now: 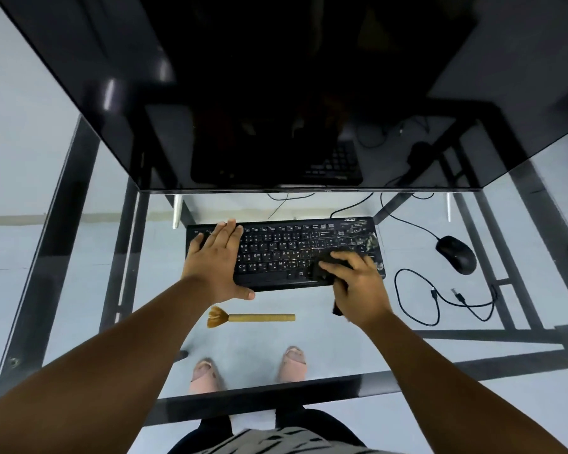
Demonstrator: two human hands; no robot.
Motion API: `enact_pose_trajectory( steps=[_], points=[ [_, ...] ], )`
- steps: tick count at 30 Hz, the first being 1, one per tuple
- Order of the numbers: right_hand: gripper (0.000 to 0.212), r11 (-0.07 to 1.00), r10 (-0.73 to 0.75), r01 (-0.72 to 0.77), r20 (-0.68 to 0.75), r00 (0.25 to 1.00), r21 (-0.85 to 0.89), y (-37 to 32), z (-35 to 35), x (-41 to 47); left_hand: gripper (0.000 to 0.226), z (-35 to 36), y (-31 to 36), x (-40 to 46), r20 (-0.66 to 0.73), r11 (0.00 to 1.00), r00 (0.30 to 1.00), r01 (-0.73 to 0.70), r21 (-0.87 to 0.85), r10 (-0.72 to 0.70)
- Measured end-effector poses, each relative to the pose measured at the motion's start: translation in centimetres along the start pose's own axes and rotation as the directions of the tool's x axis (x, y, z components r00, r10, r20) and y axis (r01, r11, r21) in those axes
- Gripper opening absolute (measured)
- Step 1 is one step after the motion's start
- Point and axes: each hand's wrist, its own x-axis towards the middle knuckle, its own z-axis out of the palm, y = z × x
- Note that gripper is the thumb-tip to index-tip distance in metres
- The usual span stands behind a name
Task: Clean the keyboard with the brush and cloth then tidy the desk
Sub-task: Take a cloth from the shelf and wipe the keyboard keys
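Note:
A black keyboard [286, 247] lies on the glass desk [341, 339] in front of the monitor. My left hand [215, 260] lies flat with straight fingers on the keyboard's left end, thumb at its front edge. My right hand [358, 283] holds a dark cloth [322, 268] bunched under its fingers and presses it on the keys right of centre; a bit of cloth sticks out under the palm. A small brush [250, 317] with a tan handle and brown bristles lies on the glass just in front of the keyboard, bristles to the left.
A large black monitor [276, 93] fills the back of the desk. A black mouse [456, 253] sits right of the keyboard, with a loose black cable [417, 296] looped in front of it. Through the glass I see the black desk frame and my feet.

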Motion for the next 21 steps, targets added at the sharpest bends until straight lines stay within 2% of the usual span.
enact_pose_trajectory(
  steps=[3,6,8,11,13,16,19,21],
  points=[
    [0.044,0.993,0.115,-0.114,-0.052,0.992,0.035,-2.2,1.3,0.4,0.137,-0.2,1.6,0.8,0.023,1.000,1.000,-0.012,0.028,0.011],
    [0.042,1.000,-0.009,0.008,0.045,0.999,0.018,-3.4,1.2,0.5,0.140,-0.4,2.7,1.4,0.044,0.999,0.999,-0.005,0.043,0.003],
    [0.041,1.000,-0.014,0.014,0.053,0.999,-0.006,-2.4,0.6,0.4,0.142,-0.6,3.1,1.5,0.051,0.999,0.999,0.013,0.037,-0.015],
    [0.041,0.974,0.229,-0.228,-0.041,0.973,0.014,-0.8,0.2,0.3,0.144,-0.9,3.5,1.5,0.058,0.999,0.998,0.022,0.036,-0.024],
    [0.041,0.954,0.300,-0.299,-0.047,0.953,0.028,-2.0,0.5,0.8,0.145,-1.1,3.7,1.5,0.051,0.999,0.998,0.039,0.029,-0.040],
    [0.041,0.968,0.249,-0.250,0.033,0.968,0.031,-4.5,1.1,1.6,0.145,-1.5,3.9,1.7,0.053,0.998,0.997,0.048,0.028,-0.049],
    [0.041,0.986,0.167,-0.167,0.094,0.981,-0.014,-4.1,0.4,1.8,0.145,-1.5,4.1,1.6,0.058,0.998,0.997,0.052,0.020,-0.053],
    [0.040,0.975,0.221,-0.218,0.085,0.972,-0.035,-3.0,-0.4,1.8,0.145,-1.5,4.1,1.5,0.057,0.998,0.997,0.058,0.014,-0.059]
  ],
)
